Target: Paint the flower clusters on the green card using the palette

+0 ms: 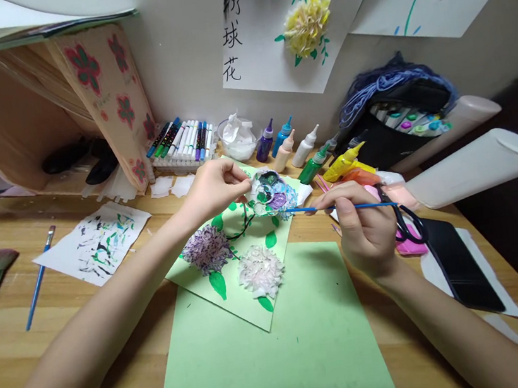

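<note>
My left hand [220,189] is pinched on the rim of a small round paint palette [260,205], smeared with green, purple and white paint. A thin blue paintbrush [311,209] is gripped in my right hand [362,222], its tip end at the palette's right edge. Behind and below the palette lies a pale green card [255,312] with painted green leaves. On that card sit a ruffled purple flower [206,250] and a pale pinkish-white flower [260,270]. Bluish petals show beside the palette, mostly hidden by it.
A larger green sheet [273,370] lies under the card. Paint bottles [305,146], a bowl of white tissue [237,139] and markers [182,140] line the back. Scissors [408,222] and a phone [461,263] are right; a paint-stained paper [96,244] and another brush [39,286] left.
</note>
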The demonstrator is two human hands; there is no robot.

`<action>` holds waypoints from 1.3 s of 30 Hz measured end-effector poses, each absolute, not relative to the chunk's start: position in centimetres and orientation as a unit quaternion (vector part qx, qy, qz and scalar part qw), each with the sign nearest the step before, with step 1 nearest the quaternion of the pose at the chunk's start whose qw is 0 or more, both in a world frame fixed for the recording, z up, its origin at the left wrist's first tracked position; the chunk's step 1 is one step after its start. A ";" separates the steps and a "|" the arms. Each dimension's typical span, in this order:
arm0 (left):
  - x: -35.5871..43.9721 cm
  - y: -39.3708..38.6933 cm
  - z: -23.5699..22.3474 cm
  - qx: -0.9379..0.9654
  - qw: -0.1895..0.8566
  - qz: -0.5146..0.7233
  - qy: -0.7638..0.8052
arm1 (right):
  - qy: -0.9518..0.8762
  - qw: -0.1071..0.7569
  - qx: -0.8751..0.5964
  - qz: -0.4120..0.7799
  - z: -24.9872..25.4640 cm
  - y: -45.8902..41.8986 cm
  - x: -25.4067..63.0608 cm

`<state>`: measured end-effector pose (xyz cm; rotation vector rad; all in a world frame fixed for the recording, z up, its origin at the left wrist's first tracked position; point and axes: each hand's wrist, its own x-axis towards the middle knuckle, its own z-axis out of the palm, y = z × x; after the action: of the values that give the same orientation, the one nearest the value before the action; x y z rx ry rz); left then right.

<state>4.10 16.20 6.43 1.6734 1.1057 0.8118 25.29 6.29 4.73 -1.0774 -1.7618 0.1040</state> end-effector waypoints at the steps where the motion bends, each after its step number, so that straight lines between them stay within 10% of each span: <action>1: 4.2 16.1 6.5 0.684 0.470 0.335 0.447 | -0.731 0.507 -0.454 0.050 4.7 6.3 25.3; 39: -1.0 8.9 5.7 0.509 0.451 0.408 0.610 | -0.425 0.635 -0.467 0.445 -2.6 1.1 28.7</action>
<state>-0.98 8.91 5.68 1.2572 1.5076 1.0077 28.70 1.12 -2.60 -1.0681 -0.9702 1.0178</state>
